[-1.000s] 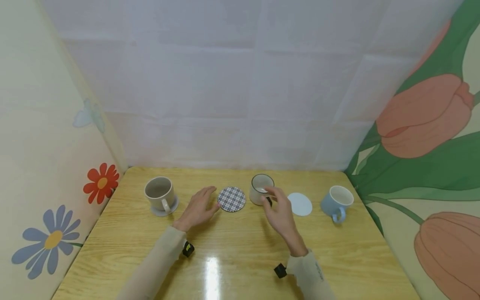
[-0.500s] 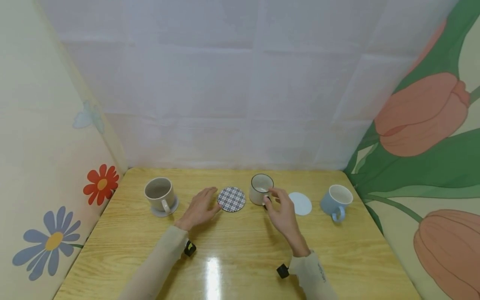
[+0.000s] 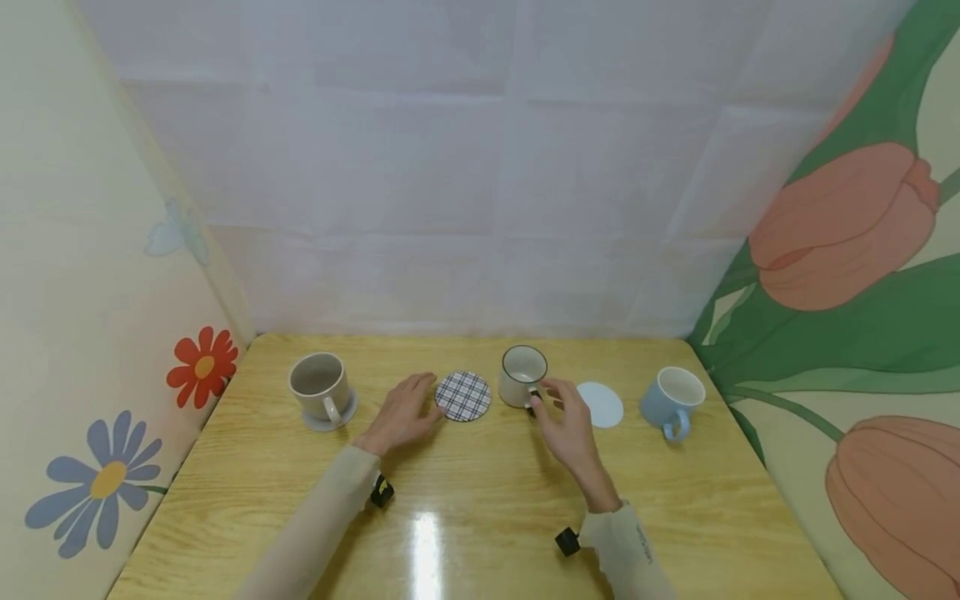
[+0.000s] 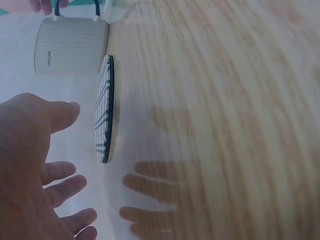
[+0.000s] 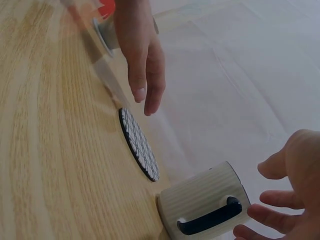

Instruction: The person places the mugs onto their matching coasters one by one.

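Head cam's up high, facing forward and tipped down: backdrop (image 3: 420, 167) up top, table (image 3: 472, 467) below, left hand (image 3: 401, 414) and right hand (image 3: 567, 425) small, lower middle. Left wrist cam's way closer, low and rolled sideways, so table fills the right and that hand the lower left. Right wrist cam's close too, tilted, its hand at lower right, looking across at the left hand up top. Both wrist views share the plaid coaster (image 5: 141, 145) and black-handled cup (image 5: 195, 195).

Glossy wood-grain tbl (image 3: 480, 492), ribbed ceramic-look mug (image 5: 195, 196) w/ smooth handle (image 5: 211, 219), creased cloth backdrop (image 3: 450, 167)
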`<act>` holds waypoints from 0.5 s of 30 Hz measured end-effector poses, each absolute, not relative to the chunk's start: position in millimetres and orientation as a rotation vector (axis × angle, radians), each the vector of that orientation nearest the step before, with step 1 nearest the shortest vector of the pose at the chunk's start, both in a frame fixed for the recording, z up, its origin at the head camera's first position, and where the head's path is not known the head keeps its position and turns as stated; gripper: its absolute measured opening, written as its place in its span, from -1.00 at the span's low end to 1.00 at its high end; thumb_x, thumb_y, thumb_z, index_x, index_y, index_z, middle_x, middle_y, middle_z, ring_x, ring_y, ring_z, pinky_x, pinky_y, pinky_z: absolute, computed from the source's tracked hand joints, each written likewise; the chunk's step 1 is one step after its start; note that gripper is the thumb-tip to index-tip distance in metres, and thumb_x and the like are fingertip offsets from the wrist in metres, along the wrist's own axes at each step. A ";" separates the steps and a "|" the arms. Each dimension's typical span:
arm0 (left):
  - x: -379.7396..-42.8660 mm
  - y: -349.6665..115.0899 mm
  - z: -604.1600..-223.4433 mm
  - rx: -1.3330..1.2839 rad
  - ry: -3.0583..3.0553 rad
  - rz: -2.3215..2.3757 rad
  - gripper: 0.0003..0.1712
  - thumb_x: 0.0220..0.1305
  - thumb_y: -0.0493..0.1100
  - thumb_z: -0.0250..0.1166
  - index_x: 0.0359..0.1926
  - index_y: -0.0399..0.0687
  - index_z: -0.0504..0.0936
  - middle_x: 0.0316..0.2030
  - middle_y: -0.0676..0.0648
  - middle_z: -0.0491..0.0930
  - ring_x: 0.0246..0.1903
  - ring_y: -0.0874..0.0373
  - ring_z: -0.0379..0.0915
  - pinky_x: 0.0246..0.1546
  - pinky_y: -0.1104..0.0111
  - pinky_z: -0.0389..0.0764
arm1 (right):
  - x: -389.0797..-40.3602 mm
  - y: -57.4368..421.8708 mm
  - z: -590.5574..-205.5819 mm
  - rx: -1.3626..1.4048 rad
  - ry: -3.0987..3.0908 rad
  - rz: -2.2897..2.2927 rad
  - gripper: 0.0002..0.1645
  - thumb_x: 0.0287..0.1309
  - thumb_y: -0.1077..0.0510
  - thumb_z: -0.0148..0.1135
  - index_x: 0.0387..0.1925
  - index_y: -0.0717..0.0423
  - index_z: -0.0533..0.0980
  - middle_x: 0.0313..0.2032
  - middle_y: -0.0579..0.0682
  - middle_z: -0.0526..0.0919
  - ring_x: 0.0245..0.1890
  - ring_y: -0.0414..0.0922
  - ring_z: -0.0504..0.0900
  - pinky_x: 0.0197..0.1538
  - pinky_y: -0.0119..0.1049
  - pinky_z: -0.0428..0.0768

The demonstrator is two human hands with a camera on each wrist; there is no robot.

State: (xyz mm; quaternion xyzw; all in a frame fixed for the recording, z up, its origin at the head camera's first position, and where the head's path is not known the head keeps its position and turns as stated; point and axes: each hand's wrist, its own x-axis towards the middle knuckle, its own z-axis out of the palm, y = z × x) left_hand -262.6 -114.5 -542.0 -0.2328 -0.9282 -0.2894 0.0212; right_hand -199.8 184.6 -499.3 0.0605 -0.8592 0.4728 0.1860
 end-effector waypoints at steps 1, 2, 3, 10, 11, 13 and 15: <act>-263.3 -114.3 -542.1 -0.724 -2.879 -0.892 -0.20 0.35 0.04 0.32 0.43 -0.30 0.29 0.41 -0.29 0.29 0.40 -0.23 0.18 0.40 -0.16 0.17 | -200.0 185.0 -500.1 0.164 -2.423 1.337 -0.56 0.23 0.29 0.34 0.12 0.33 0.51 0.07 0.32 0.58 0.08 0.23 0.59 0.12 0.15 0.58; -263.6 -114.0 -542.0 -0.725 -2.881 -0.890 -0.21 0.35 0.04 0.32 0.43 -0.30 0.29 0.41 -0.29 0.29 0.40 -0.23 0.18 0.40 -0.16 0.17 | -200.4 185.7 -501.4 0.159 -2.424 1.341 -0.56 0.23 0.29 0.34 0.12 0.34 0.51 0.08 0.33 0.57 0.08 0.24 0.59 0.12 0.16 0.58; -263.6 -113.7 -541.7 -0.723 -2.886 -0.892 -0.21 0.35 0.04 0.31 0.43 -0.30 0.29 0.41 -0.29 0.29 0.41 -0.23 0.17 0.41 -0.15 0.16 | -200.9 186.3 -503.1 0.158 -2.423 1.344 -0.56 0.23 0.29 0.34 0.12 0.35 0.51 0.08 0.34 0.57 0.08 0.24 0.59 0.12 0.17 0.58; -260.2 -110.6 -541.4 -0.712 -2.890 -0.914 -0.25 0.36 -0.01 0.32 0.39 -0.34 0.33 0.38 -0.32 0.32 0.40 -0.26 0.18 0.40 -0.17 0.17 | -200.3 190.7 -514.0 0.163 -2.430 1.376 -0.53 0.29 0.24 0.31 0.17 0.36 0.48 0.10 0.33 0.56 0.11 0.28 0.56 0.16 0.18 0.55; -260.3 -110.8 -541.4 -0.717 -2.897 -0.903 -0.26 0.36 0.00 0.31 0.39 -0.33 0.32 0.38 -0.32 0.31 0.40 -0.25 0.18 0.40 -0.16 0.17 | -200.5 190.5 -515.1 0.156 -2.426 1.380 -0.53 0.28 0.25 0.31 0.17 0.35 0.48 0.10 0.33 0.56 0.11 0.28 0.56 0.16 0.18 0.55; -260.9 -111.4 -542.0 -0.726 -2.917 -0.878 -0.25 0.38 0.02 0.29 0.40 -0.32 0.31 0.40 -0.31 0.30 0.41 -0.25 0.17 0.41 -0.15 0.16 | -201.0 189.6 -516.5 0.144 -2.417 1.386 -0.54 0.27 0.26 0.32 0.16 0.35 0.49 0.10 0.34 0.57 0.11 0.30 0.57 0.16 0.18 0.55; -262.0 -112.3 -542.5 -0.720 -2.923 -0.875 -0.25 0.39 0.03 0.28 0.41 -0.31 0.30 0.41 -0.31 0.28 0.42 -0.24 0.15 0.42 -0.15 0.15 | -202.3 188.2 -516.7 0.139 -2.416 1.394 -0.54 0.28 0.26 0.31 0.16 0.36 0.48 0.10 0.34 0.57 0.11 0.31 0.56 0.16 0.19 0.55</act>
